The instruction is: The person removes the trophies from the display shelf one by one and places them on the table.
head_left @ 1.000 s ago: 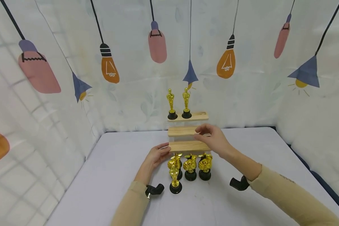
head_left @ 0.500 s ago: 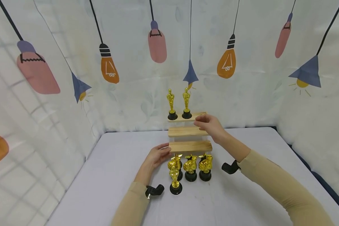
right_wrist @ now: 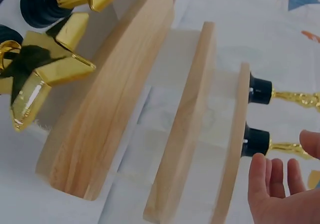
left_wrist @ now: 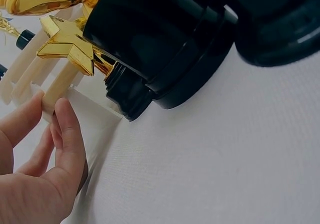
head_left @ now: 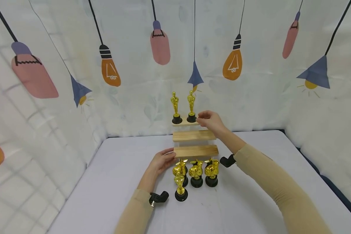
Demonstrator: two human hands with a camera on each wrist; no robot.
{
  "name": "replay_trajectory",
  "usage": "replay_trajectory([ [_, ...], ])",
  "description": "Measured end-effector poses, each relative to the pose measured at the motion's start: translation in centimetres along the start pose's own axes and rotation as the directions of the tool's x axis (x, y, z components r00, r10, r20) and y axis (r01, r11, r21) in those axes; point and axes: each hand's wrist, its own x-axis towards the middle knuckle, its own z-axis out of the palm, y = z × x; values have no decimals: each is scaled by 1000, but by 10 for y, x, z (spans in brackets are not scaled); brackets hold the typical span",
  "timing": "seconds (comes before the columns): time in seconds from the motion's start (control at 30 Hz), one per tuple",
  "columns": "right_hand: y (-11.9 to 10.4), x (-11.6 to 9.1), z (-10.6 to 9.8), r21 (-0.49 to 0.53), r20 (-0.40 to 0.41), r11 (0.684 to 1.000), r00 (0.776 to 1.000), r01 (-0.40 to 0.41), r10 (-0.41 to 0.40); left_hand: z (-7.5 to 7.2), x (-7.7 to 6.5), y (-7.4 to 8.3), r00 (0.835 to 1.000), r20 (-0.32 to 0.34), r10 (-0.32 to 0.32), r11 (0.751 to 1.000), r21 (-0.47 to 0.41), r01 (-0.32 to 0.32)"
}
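Note:
My left hand (head_left: pixel 163 161) pinches the left end of the lowest board of a stepped wooden display rack (head_left: pixel 196 151). In the left wrist view, thumb and fingers lie on either side of that board end (left_wrist: pixel 59 90). Two golden figure trophies with black bases, a left one (head_left: pixel 175 104) and a right one (head_left: pixel 191 103), stand upright on the top board. Beside the right one's base is my right hand (head_left: pixel 212 123), its fingers loosely bent. In the right wrist view a gap separates thumb from fingers (right_wrist: pixel 272 179); whether a fingertip touches the base I cannot tell.
In front of the rack stand several more gold trophies: a row of bulkier ones (head_left: pixel 196 170) with star shapes behind and a smaller figure trophy (head_left: pixel 179 185) ahead of them. The middle board (head_left: pixel 193 135) bears nothing. White cloth covers the table (head_left: pixel 237 208); a lamp-printed curtain (head_left: pixel 134 107) hangs behind.
My right hand has risen from beside the lower boards to the top board and moved left, close to the right trophy. The left hand keeps its hold on the lowest board.

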Motion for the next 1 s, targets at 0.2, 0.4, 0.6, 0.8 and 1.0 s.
replay_trajectory([
  [0.2,1,15,2,-32,-38,999,999,10,-11,-1,-1,1,1000,2,9,1000,14,-9],
  [0.4,3,25,3,-43,-71,999,997,-18,14,1,-2,0,1000,4,-1,1000,17,1],
  [0.6,3,33,10,-127,-90,991,996,-40,29,0,-1,1,1000,-7,9,1000,7,-9],
  [0.8,3,39,14,-108,-90,992,994,-70,60,1,-2,1,1000,0,2,1000,12,-2],
  [1.0,5,44,16,-82,-76,993,994,-83,77,4,-3,2,1000,-4,-6,1000,9,6],
])
